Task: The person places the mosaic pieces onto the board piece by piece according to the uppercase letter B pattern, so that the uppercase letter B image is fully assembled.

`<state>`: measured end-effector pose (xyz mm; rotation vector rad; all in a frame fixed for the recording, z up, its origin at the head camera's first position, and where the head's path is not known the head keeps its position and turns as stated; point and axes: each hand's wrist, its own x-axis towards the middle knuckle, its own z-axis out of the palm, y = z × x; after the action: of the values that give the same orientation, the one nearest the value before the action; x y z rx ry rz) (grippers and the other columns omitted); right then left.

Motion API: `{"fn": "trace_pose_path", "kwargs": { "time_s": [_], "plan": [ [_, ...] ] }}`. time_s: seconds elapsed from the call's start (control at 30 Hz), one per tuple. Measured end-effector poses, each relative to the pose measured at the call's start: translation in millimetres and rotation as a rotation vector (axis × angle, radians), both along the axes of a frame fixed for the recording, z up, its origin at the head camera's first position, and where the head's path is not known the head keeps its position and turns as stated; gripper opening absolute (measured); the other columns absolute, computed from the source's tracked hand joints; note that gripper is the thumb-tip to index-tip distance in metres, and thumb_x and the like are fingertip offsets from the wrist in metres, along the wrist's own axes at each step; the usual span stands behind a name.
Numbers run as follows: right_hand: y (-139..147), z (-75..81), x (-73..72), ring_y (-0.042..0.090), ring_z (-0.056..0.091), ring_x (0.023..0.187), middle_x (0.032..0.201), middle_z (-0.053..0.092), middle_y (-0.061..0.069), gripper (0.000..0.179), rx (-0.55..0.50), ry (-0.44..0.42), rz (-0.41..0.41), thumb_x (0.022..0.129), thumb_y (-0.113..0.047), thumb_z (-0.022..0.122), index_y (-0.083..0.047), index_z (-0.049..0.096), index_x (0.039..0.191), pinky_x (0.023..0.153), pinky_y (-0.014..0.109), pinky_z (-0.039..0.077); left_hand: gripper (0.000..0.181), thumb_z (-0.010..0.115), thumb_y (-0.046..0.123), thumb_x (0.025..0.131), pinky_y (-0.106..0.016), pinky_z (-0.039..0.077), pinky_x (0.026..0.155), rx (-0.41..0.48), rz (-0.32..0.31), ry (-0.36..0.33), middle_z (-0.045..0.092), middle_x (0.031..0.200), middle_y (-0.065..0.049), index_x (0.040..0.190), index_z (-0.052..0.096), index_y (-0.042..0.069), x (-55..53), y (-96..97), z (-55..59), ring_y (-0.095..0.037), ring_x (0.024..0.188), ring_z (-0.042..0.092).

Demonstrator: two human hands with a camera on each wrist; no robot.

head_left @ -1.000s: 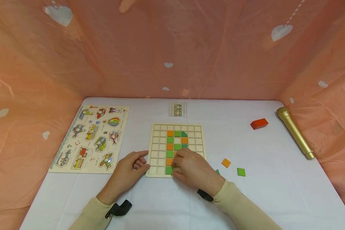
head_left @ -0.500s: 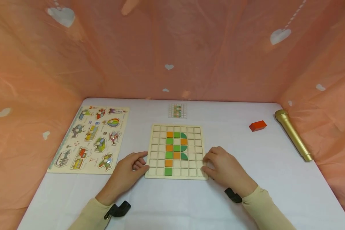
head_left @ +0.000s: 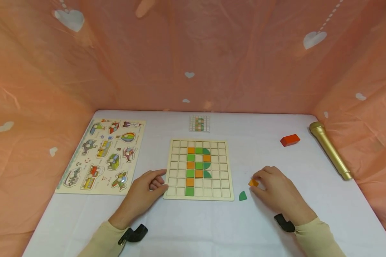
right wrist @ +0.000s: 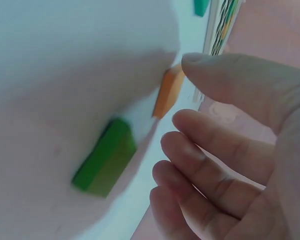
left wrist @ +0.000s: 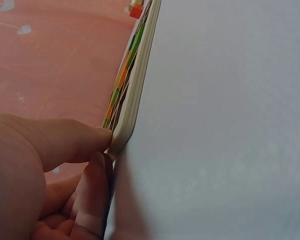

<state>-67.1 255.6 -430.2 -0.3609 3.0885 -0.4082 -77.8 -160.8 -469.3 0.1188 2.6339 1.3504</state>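
A pale wooden grid board (head_left: 220, 184) lies at the middle of the table, with orange and green tiles set in its cells. My left hand (head_left: 145, 189) touches the board's left edge with index finger and thumb; the other fingers are curled under. In the left wrist view the thumb (left wrist: 75, 142) meets the board's corner. Right of the board, my right hand (head_left: 278, 191) has thumb and index finger around an orange square tile (head_left: 253, 182), with a gap at the index finger in the right wrist view. A green square tile (right wrist: 105, 157) lies beside it, hidden from the head view.
A dark green quarter-round tile (head_left: 242, 196) lies off the board's lower right corner. A small pattern card (head_left: 199, 124) is behind the board. A vehicle picture puzzle (head_left: 99, 157) lies left; a red block (head_left: 290, 140) and a gold microphone (head_left: 330, 150) lie right.
My right hand has moved right, from over the board to the loose orange tile. A dark green quarter-round tile shows again beside the board. My left hand has stayed at the board's edge.
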Motion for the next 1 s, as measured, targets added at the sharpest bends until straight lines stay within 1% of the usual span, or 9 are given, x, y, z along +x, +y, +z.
{"fn": "trace_pose_path", "kwargs": {
  "time_s": [0.2, 0.37, 0.5, 0.73, 0.87, 1.0],
  "plan": [
    [8.7, -2.7, 1.5, 0.025, 0.065, 0.104, 0.105, 0.071, 0.0, 0.022, -0.021, -0.018, -0.019, 0.087, -0.021, 0.09, -0.012, 0.08, 0.105, 0.091, 0.05, 0.062, 0.05, 0.083, 0.016, 0.096, -0.019, 0.056, 0.079, 0.0, -0.006, 0.008, 0.068, 0.103, 0.0, 0.144, 0.068, 0.011, 0.2, 0.1, -0.5, -0.01, 0.087, 0.063],
    [8.7, -4.1, -1.1, 0.024, 0.065, 0.104, 0.104, 0.072, -0.002, 0.018, -0.043, -0.006, 0.008, 0.088, -0.017, 0.088, -0.013, 0.08, 0.103, 0.092, 0.049, 0.061, 0.05, 0.083, 0.016, 0.096, -0.019, 0.056, 0.079, 0.001, -0.005, 0.01, 0.068, 0.103, 0.0, 0.144, 0.068, 0.011, -0.2, -0.1, -1.2, -0.01, 0.087, 0.063],
    [3.1, -2.6, -5.5, 0.023, 0.065, 0.103, 0.102, 0.072, -0.002, 0.017, -0.046, 0.011, 0.03, 0.088, -0.017, 0.088, -0.013, 0.079, 0.102, 0.091, 0.048, 0.062, 0.05, 0.083, 0.017, 0.096, -0.019, 0.055, 0.079, 0.006, -0.002, 0.008, 0.068, 0.103, 0.0, 0.144, 0.068, 0.011, -0.3, -0.3, -1.1, -0.01, 0.088, 0.063],
    [-22.5, 1.5, -16.4, 0.02, 0.064, 0.102, 0.101, 0.07, -0.003, 0.019, -0.062, 0.011, 0.068, 0.09, -0.022, 0.088, -0.011, 0.081, 0.103, 0.089, 0.044, 0.062, 0.048, 0.082, 0.017, 0.096, -0.018, 0.055, 0.078, -0.005, -0.005, 0.034, 0.068, 0.102, 0.001, 0.142, 0.07, 0.012, -0.3, -1.6, -3.6, -0.007, 0.086, 0.063],
    [-42.7, 3.1, -23.0, 0.018, 0.063, 0.102, 0.101, 0.069, -0.002, 0.017, -0.076, 0.037, 0.132, 0.09, -0.022, 0.087, -0.011, 0.08, 0.1, 0.087, 0.039, 0.062, 0.048, 0.082, 0.017, 0.096, -0.018, 0.055, 0.078, 0.002, 0.001, 0.033, 0.068, 0.102, 0.001, 0.142, 0.07, 0.012, -0.3, -1.9, -4.2, -0.007, 0.086, 0.063],
    [-63.6, 5.0, -27.7, 0.015, 0.06, 0.097, 0.1, 0.069, -0.002, 0.015, -0.086, 0.071, 0.202, 0.088, -0.019, 0.087, -0.01, 0.079, 0.097, 0.081, 0.034, 0.061, 0.048, 0.082, 0.017, 0.096, -0.019, 0.056, 0.079, 0.004, -0.002, 0.023, 0.068, 0.102, 0.001, 0.142, 0.069, 0.013, -0.3, -1.3, -3.7, -0.008, 0.087, 0.063]
  ]
}}
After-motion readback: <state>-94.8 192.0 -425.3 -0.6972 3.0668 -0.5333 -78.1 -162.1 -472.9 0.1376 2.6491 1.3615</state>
